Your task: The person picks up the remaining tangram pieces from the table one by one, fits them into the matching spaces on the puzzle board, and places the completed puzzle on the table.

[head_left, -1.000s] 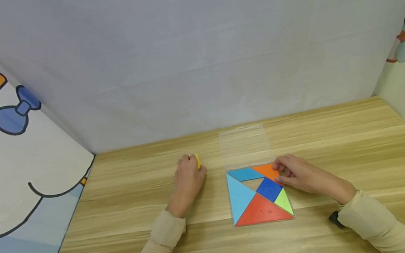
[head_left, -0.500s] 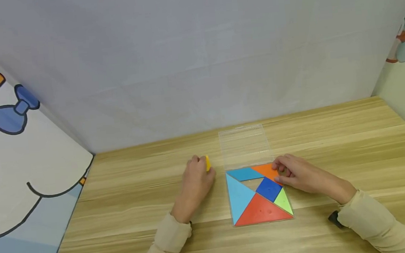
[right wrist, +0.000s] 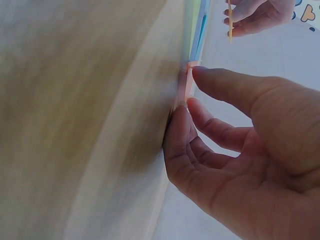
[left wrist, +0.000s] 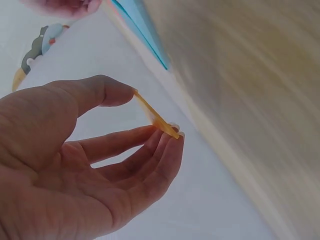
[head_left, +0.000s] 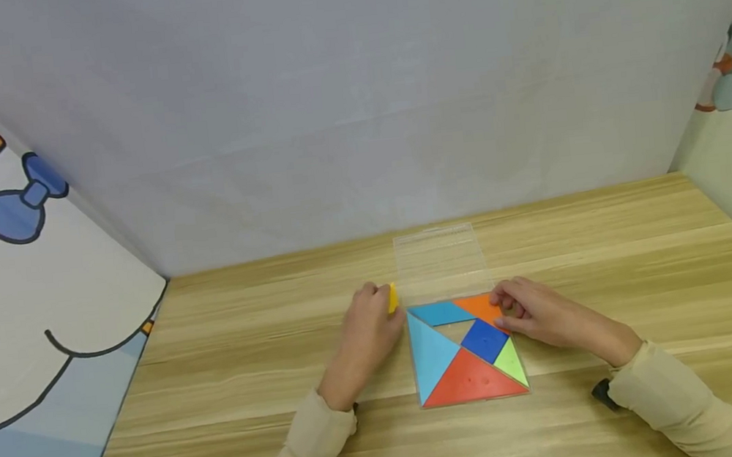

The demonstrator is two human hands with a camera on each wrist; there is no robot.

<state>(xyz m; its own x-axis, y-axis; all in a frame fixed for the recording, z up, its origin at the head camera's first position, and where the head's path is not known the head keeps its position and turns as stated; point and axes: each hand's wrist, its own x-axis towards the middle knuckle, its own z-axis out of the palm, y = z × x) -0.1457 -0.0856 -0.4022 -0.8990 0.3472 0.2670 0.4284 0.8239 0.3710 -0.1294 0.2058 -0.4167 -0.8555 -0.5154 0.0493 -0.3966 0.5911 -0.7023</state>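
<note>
In the head view, my left hand (head_left: 371, 331) is just left of a tangram case (head_left: 414, 360). It pinches a thin yellow tangram piece (left wrist: 156, 116) between thumb and fingertips, seen nearly edge-on and off the table. My right hand (head_left: 540, 315) grips the case's far right corner, thumb and curled fingers at the orange triangle (head_left: 476, 308). Also lying in the case are a blue parallelogram (head_left: 442, 313), light blue triangle (head_left: 431, 358), red triangle (head_left: 472, 380), dark blue square (head_left: 485, 340) and green triangle (head_left: 511, 364). A bare gap (head_left: 457, 332) shows below the parallelogram.
A clear plastic lid (head_left: 442, 261) lies flat behind the case on the wood-grain table (head_left: 253, 357). A pale cloth wall (head_left: 328, 114) rises at the table's back edge. To the left stands a cartoon-printed panel (head_left: 67, 287).
My left hand has moved right, toward the case, with the yellow tangram piece in its fingers. My right hand has stayed at the case's corner.
</note>
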